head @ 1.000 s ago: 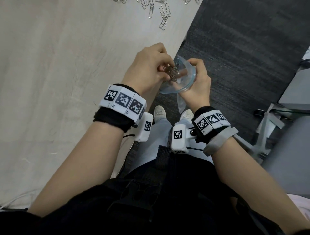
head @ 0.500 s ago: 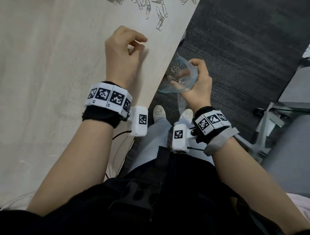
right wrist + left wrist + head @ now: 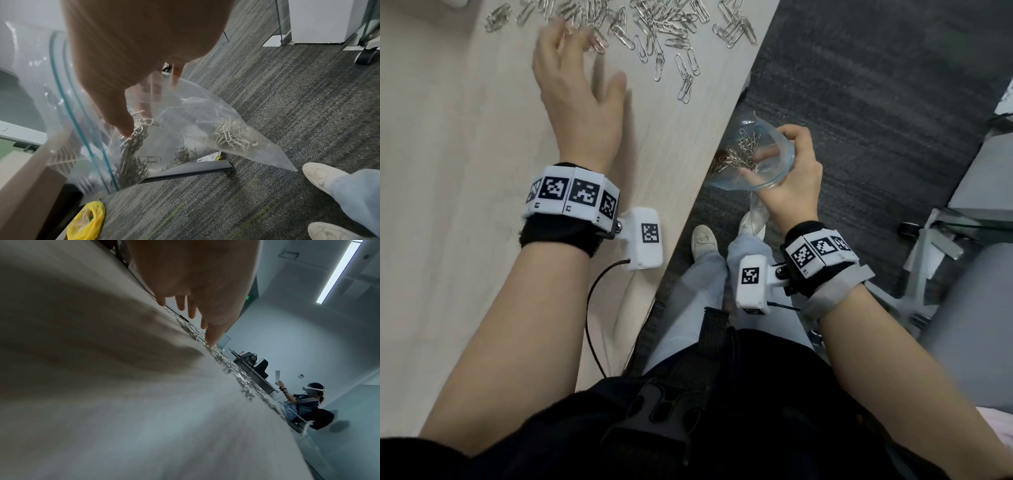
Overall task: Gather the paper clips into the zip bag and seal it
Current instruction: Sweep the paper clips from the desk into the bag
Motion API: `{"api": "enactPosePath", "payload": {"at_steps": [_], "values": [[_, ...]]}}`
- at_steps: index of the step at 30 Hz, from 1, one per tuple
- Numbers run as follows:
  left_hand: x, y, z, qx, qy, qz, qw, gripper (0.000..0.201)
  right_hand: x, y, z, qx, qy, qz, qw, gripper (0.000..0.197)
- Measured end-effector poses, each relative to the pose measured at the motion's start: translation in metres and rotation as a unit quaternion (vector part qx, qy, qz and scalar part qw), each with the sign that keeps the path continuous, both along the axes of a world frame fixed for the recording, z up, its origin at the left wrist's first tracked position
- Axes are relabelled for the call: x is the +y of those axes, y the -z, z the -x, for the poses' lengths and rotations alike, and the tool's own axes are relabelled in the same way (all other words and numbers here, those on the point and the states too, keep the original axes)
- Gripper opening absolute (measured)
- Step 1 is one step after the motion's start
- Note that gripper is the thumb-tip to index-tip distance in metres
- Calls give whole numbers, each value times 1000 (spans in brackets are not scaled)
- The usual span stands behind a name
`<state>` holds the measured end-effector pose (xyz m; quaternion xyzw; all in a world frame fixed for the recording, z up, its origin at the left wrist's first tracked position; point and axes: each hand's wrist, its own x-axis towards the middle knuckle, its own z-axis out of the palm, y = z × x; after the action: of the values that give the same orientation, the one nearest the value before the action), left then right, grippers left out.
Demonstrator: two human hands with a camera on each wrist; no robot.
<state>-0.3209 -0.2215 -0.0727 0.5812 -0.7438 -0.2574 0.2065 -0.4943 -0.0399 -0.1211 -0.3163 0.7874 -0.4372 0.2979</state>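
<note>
Several loose silver paper clips (image 3: 664, 31) lie scattered at the far end of the pale table (image 3: 465, 171). My left hand (image 3: 585, 58) hovers just before them, fingers spread and blurred, holding nothing; in the left wrist view its straight fingers (image 3: 191, 311) point at the paper clips (image 3: 226, 360). My right hand (image 3: 791, 171) grips the clear zip bag (image 3: 774, 150) beside the table edge, mouth open. In the right wrist view the thumb (image 3: 121, 120) is hooked inside the zip bag (image 3: 185, 105). Clips in the bag (image 3: 232, 136) sit in its bottom corners.
The bag hangs over dark grey carpet (image 3: 859, 102), off the table's right edge. My shoes (image 3: 322, 175) stand below it. A yellow plastic bag (image 3: 86, 222) lies under the table. An office chair base (image 3: 928, 267) is at the right. Another person (image 3: 304, 402) sits far off.
My left hand left the bag's mouth, where it held clips, and moved up and left over the table to the pile, fingers spreading. The right hand kept holding the bag.
</note>
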Motion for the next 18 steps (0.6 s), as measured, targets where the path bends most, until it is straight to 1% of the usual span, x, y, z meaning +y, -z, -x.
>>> {"api": "enactPosePath", "payload": {"at_steps": [2,5,8,10,13,18], "values": [[-15,3,-1,-38,-9,-15,999,61,-7,3,6,-5,-1,-3,1000,50],[-39,3,0,-47,-52,-34,997,72,-20,5,16,-4,-6,-4,1000,50],[-59,1,0,-115,-96,-53,987,74,-32,8,28,2,-14,-9,1000,53],[-65,0,3,-151,-108,-78,980,74,-40,8,34,2,-20,-9,1000,54],[-63,2,16,-183,-89,-101,974,69,-48,9,42,3,-26,-7,1000,55],[-44,3,40,-205,-11,-135,969,64,-56,13,52,-1,-43,-13,999,57]]}}
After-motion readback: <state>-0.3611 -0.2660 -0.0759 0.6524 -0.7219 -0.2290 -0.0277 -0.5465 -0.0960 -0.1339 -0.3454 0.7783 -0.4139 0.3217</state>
